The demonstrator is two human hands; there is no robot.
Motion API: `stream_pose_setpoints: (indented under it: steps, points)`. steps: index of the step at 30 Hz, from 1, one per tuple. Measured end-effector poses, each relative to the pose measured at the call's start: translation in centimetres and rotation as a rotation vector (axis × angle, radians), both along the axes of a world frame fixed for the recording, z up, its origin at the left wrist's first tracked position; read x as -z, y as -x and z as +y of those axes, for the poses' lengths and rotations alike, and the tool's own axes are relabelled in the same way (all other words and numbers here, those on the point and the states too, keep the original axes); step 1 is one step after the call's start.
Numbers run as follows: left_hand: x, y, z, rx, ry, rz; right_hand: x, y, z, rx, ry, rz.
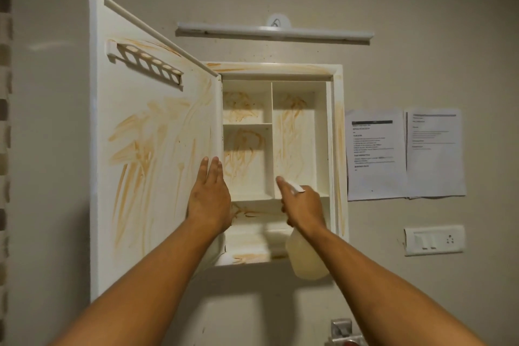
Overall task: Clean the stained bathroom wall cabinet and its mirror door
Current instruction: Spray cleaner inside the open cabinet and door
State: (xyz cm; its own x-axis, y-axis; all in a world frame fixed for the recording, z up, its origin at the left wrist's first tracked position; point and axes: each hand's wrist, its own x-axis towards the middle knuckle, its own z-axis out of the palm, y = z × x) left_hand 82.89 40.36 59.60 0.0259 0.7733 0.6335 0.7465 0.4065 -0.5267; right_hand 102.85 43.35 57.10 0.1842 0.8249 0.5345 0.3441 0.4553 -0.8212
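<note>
The cabinet (337, 126) hangs on the wall with its door (146, 177) swung out to the left, inner face toward the camera; the mirror side is turned away and cannot be seen. Orange stains (140, 146) streak the door's inner face, the cabinet's frame and the back of every compartment.

The left hand (209, 199) lies flat on the door's hinge edge, fingers straight, holding nothing. The right hand (304, 208) is wrapped round the neck of a spray bottle (307, 258), forefinger stretched along the sprayer head.

The bottle stands roughly upright, its body hanging below the hand in front of the cabinet's lower right corner. Its nozzle (296, 187) points up and inward at the foot of the tall right compartment (300, 135), just right of the divider (271, 149). The interior therefore lies straight ahead of the spray, while the door lies off to the left, so wetting the door would likely need the right wrist turned left
</note>
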Motion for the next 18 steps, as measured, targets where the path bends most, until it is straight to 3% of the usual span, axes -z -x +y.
stream_pose_setpoints:
  steps: [5, 14, 18]
  points:
    - [1.3, -0.1, -0.2, 0.019, 0.035, -0.009, 1.5, -4.6, 0.0, 0.083, 0.002, 0.257]
    - [3.5, -0.1, -0.5, 0.032, 0.085, -0.011, 7.4, 2.5, -1.6, -0.077, 0.12, 0.001]
    - [4.7, -0.2, -0.5, 0.028, 0.111, -0.004, 9.5, 0.4, -2.1, -0.024, 0.181, -0.008]
